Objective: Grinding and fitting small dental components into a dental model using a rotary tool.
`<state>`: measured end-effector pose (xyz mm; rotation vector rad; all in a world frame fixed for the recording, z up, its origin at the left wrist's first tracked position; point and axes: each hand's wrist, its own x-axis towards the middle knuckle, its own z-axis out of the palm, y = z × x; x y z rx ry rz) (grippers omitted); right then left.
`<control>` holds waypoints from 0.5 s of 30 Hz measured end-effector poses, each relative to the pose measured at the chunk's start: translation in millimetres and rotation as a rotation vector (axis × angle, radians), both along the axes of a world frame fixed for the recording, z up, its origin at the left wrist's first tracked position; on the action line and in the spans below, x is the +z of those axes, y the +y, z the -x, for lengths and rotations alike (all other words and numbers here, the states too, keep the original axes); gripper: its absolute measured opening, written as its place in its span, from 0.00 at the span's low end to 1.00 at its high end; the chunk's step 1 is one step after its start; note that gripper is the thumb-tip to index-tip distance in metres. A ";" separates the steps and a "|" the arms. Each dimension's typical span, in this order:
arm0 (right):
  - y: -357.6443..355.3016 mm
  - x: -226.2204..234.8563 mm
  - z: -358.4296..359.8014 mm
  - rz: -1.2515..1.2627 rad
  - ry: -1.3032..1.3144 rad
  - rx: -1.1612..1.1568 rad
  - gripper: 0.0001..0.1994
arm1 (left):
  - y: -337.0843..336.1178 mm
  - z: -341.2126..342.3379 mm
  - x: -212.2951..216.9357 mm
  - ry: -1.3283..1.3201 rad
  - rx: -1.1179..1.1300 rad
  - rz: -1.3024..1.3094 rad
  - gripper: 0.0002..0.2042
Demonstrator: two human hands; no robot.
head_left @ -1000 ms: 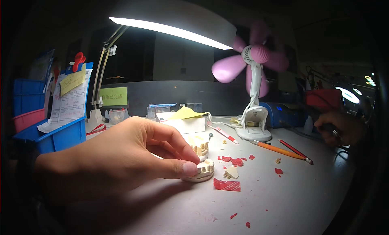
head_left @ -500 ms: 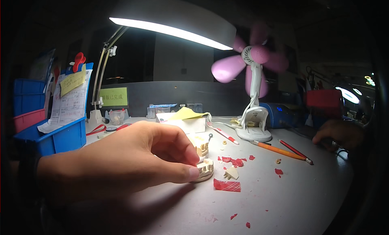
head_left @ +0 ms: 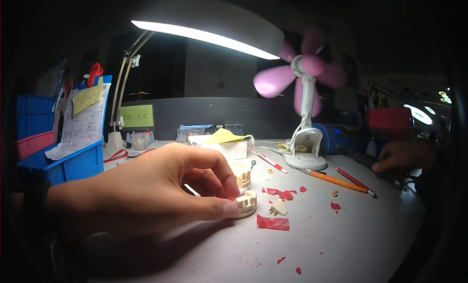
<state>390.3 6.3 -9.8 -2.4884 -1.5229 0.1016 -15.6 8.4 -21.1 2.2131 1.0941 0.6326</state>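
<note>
My left hand reaches in from the left, its thumb and fingers closed on a cream plaster dental model standing on the table. The hand hides most of this model's left side. Just behind it is another plaster dental piece, partly covered by my fingers. A loose wedge-shaped plaster piece with pins lies to the right of the model. Off at the far right, in dim light, my right hand has its fingers curled down over something dark that I cannot make out.
Red wax scraps and a red wax strip lie right of the model. An orange-handled tool and red pencil lie beyond. A pink fan, lamp, white box and blue bin surround the table.
My right hand has shifted slightly up and to the right. My left hand has barely moved and stays on the dental model.
</note>
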 end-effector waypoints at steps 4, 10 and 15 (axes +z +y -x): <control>-3.2 22.5 41.2 -0.322 0.295 0.314 0.27 | -6.2 2.2 6.3 -0.213 0.086 0.200 0.15; 30.9 26.8 142.5 -0.196 0.443 1.306 0.27 | -6.9 4.1 11.9 -0.489 0.047 0.235 0.18; 44.6 17.7 179.5 -0.157 0.499 1.517 0.16 | -3.4 8.1 15.0 -0.539 -0.009 0.148 0.20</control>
